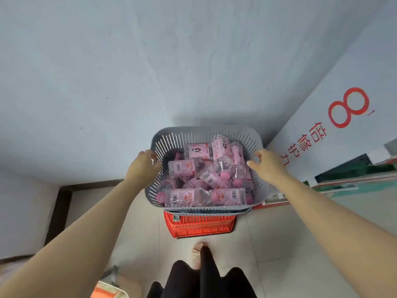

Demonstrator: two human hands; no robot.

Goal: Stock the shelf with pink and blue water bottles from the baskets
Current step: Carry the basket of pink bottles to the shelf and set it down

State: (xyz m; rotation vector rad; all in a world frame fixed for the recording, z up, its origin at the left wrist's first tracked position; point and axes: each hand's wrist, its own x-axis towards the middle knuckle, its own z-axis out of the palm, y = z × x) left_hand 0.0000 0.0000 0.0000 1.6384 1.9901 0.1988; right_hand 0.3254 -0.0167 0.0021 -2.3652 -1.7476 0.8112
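The left hand (142, 166) grips the left rim of a grey slatted basket (202, 128), its fingers curled over the edge. The basket is heaped with pink water bottles (206, 175) lying every which way, pink caps and barcoded labels showing. It sits above an orange crate (199, 226) on the tiled floor (268, 244), close to the wall. The right hand (268, 166) holds the right rim, thumb and fingers closed on it. Farther right, a white panel carries a red 8 (348, 107).
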